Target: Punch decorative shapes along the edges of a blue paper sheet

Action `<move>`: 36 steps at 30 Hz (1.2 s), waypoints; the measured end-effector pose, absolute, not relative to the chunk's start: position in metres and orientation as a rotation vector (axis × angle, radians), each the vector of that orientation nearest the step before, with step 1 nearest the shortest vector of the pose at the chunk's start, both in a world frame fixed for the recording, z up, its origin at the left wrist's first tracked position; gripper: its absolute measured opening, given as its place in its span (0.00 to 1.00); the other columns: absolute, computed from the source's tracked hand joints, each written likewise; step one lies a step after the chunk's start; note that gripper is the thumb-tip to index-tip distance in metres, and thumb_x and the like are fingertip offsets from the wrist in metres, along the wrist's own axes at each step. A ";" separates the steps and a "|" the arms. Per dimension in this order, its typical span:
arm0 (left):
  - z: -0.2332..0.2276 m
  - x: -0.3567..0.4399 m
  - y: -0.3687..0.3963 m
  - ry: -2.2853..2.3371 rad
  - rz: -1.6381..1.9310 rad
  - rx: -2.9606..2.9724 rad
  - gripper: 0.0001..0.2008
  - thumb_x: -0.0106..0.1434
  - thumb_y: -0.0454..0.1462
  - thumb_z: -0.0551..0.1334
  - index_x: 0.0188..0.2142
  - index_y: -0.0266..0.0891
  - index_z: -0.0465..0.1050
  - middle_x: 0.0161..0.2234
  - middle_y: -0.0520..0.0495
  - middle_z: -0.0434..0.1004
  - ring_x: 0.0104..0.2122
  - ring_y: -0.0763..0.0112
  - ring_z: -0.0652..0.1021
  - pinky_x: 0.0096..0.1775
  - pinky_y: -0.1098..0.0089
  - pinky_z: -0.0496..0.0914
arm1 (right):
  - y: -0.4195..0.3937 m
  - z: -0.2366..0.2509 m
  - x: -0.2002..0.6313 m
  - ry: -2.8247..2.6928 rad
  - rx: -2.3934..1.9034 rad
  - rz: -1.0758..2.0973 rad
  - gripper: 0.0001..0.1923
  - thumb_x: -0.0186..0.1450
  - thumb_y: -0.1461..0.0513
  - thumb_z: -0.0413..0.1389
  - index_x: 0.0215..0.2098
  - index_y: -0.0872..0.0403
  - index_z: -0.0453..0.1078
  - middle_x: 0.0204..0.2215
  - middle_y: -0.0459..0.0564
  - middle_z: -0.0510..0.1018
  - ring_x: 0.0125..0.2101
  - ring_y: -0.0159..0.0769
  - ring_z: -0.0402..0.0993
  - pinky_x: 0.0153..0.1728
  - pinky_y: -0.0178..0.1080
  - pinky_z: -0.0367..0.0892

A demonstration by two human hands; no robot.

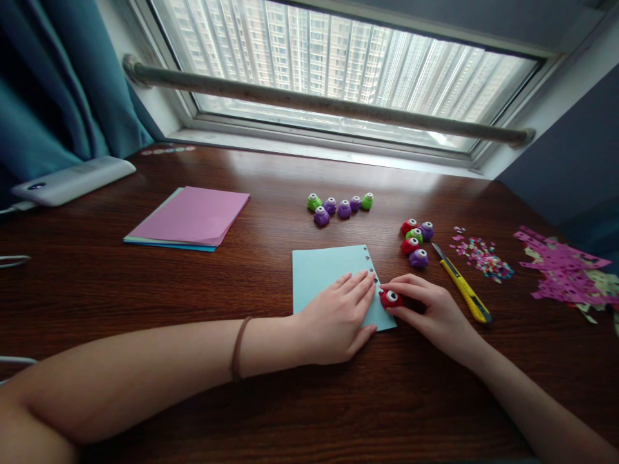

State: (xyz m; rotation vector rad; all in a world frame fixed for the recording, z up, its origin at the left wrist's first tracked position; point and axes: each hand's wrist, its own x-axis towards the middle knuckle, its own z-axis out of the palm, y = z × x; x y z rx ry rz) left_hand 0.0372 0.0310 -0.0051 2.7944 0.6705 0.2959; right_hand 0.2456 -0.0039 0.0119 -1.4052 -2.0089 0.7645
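Left hand [338,316] flat, pinning thin floppy light-blue paper sheet [325,270]; right hand [430,309] pinches small rigid red plastic punch [391,298] at its edge.

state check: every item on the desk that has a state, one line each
left hand: flat, pressing on the light blue sheet
right hand: fingers closed on the red punch
red punch: at the sheet's right edge
light blue sheet: flat, holes along right edge
utility knife: lying flat; blade not discernible
paper stack: flat, pink on top
confetti: scattered
pink scraps: piled loose, cut through
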 end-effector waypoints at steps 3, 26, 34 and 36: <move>-0.005 0.037 0.031 0.670 0.306 2.793 0.29 0.66 0.44 0.48 0.60 0.25 0.50 0.62 0.33 0.46 0.61 0.55 0.50 0.59 0.57 0.50 | -0.004 0.012 0.246 -2.007 -1.412 0.755 0.12 0.61 0.64 0.56 0.43 0.51 0.73 0.39 0.50 0.74 0.39 0.39 0.71 0.41 0.40 0.68; -0.006 0.037 0.030 0.678 0.309 2.795 0.29 0.65 0.43 0.49 0.60 0.25 0.49 0.62 0.33 0.46 0.62 0.55 0.49 0.60 0.58 0.49 | 0.001 0.013 0.259 -1.756 -1.609 0.553 0.12 0.59 0.57 0.58 0.40 0.53 0.72 0.39 0.52 0.76 0.41 0.43 0.73 0.41 0.43 0.69; -0.006 0.037 0.030 0.677 0.315 2.781 0.29 0.65 0.44 0.49 0.60 0.25 0.50 0.62 0.33 0.46 0.62 0.56 0.49 0.60 0.58 0.49 | 0.007 0.002 0.269 -1.804 -1.770 0.070 0.11 0.59 0.55 0.59 0.36 0.54 0.70 0.32 0.50 0.76 0.31 0.41 0.73 0.35 0.43 0.67; -0.006 0.037 0.030 0.680 0.311 2.781 0.30 0.65 0.44 0.49 0.60 0.25 0.50 0.62 0.33 0.47 0.62 0.56 0.49 0.60 0.59 0.48 | 0.009 0.001 0.269 -1.839 -1.754 0.005 0.11 0.60 0.55 0.58 0.36 0.54 0.69 0.33 0.51 0.74 0.32 0.42 0.71 0.36 0.43 0.66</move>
